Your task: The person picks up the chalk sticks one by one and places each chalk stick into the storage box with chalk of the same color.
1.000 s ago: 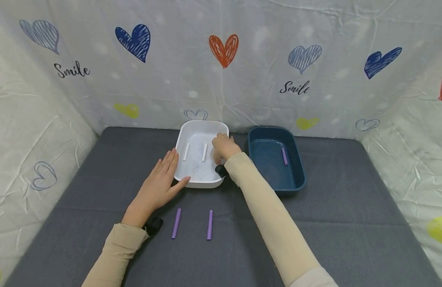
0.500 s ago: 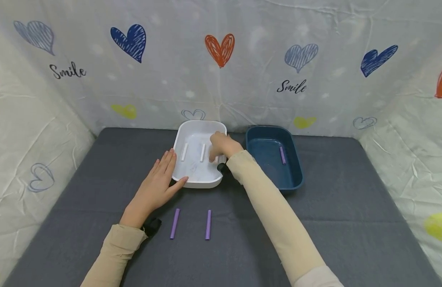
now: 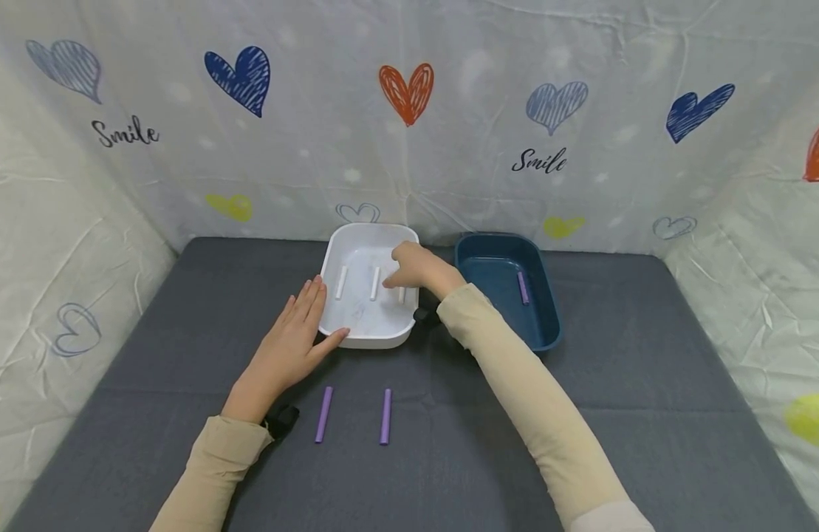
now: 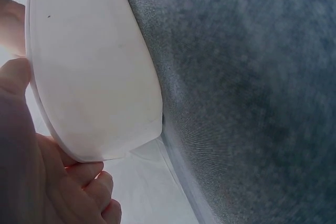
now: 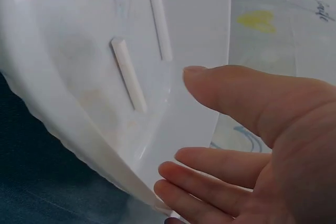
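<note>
My left hand (image 3: 291, 341) rests against the left side and near corner of a white tray (image 3: 365, 342), its fingers extended. In the left wrist view thumb and fingers touch the rim of the white tray (image 4: 94, 72). Above the tray's right side hovers my right hand (image 3: 419, 267), thumb and fingers apart and holding nothing, as the right wrist view shows. Inside lie a left white chalk stick (image 3: 341, 282), a middle white chalk stick (image 3: 375, 284) and a right white chalk stick (image 3: 402, 295), the last partly hidden below the right hand.
A dark blue tray (image 3: 552, 310) stands right of the white one, with a purple chalk stick (image 3: 523, 287) in it. Two more, a left purple stick (image 3: 324, 415) and a right purple stick (image 3: 385, 417), lie on the grey tablecloth (image 3: 489, 458) in front. A printed curtain (image 3: 469, 170) hangs behind.
My right hand has let go of the right white chalk stick in the white tray, its fingers spreading as it lifts slightly to the right. My left hand keeps its place.
</note>
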`<state>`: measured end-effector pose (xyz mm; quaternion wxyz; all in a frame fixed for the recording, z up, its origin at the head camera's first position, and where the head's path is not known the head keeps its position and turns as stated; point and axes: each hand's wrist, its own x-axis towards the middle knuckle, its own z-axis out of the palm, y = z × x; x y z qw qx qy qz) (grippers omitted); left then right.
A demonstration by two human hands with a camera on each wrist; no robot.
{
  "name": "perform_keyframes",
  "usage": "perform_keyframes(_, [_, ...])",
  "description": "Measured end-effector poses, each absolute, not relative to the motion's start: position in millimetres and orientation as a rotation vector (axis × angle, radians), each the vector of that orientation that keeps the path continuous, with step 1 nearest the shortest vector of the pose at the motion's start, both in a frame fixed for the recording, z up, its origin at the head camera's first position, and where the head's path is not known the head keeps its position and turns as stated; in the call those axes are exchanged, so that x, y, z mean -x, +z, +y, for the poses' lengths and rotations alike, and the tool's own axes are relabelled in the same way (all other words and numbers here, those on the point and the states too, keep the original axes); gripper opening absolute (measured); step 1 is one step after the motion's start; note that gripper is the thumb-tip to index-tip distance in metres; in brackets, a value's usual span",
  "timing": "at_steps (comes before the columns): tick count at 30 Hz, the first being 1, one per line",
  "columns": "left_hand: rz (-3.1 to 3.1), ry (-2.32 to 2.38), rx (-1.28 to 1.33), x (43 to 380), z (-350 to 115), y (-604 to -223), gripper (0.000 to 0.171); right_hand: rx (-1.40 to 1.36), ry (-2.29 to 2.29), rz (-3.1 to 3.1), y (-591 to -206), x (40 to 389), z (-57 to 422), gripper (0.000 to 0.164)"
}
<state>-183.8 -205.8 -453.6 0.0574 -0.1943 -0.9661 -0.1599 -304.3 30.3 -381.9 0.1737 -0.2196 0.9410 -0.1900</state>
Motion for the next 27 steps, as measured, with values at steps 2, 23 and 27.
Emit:
perform_keyframes(2, [-2.925,-0.487,0.586,183.6,-205.8,-453.1,0.091,0.633,-0.540,2.684,-380.7,301.1,31.6,0.058])
perform_keyframes(23, [-2.926,-0.480,0.586,184.0,-205.7,-454.5,0.091,0.795,-0.834,2.777,-380.1,271.2,60.9,0.046])
perform_keyframes(27, [-2.921,-0.476,0.589,183.6,-206.1,-452.8,0.090,0.847,-0.913,2.788,-381.7,266.1,68.3,0.043])
